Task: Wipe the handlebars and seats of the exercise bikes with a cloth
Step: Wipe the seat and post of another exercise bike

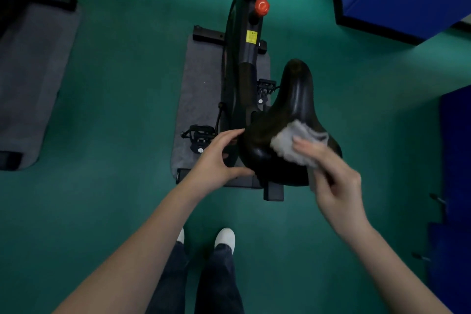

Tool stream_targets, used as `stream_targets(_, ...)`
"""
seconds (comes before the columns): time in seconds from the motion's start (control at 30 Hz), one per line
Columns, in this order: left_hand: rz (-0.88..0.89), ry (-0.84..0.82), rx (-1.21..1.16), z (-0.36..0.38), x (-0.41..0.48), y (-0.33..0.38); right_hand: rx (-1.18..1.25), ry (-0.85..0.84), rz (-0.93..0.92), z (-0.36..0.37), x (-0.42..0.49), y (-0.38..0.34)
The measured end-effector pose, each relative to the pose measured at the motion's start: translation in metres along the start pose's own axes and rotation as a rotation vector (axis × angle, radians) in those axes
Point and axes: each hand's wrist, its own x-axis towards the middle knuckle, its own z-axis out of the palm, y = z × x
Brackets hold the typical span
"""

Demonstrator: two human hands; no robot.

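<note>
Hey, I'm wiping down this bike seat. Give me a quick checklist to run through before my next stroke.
1. Is the cloth flat on the seat? Ok, it lies on the wide rear part.
2. Does the right hand hold the cloth? Ok, though the hand is blurred.
3. Does the left hand steady the seat? Ok, it grips the seat's left rear edge.
4. Is the seat nose wiped? Cannot tell; the cloth is not on it now.
5. Are the handlebars done? Cannot tell; they are out of view.

Blur over right hand [334, 182] and cloth [290, 144].
</note>
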Motion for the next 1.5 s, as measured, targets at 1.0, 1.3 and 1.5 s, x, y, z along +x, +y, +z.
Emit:
stream_targets(1.0, -0.099, 0.041, -0.092, 0.012, -0.008, 0.009, 0.418, 0.546, 0.557, -0.049, -0.047, 0.075)
stream_targets(1.3, -0.065, 0.109, -0.083, 0.018, -0.011, 0.016, 0.670, 0.833, 0.690, 0.035, -0.030, 0.059)
stream_targets(1.5, -0.029, 0.091, 0.006, 0.012, -0.007, 0.015, 0.534, 1.011, 0.698, 0.069, -0.034, 0.018)
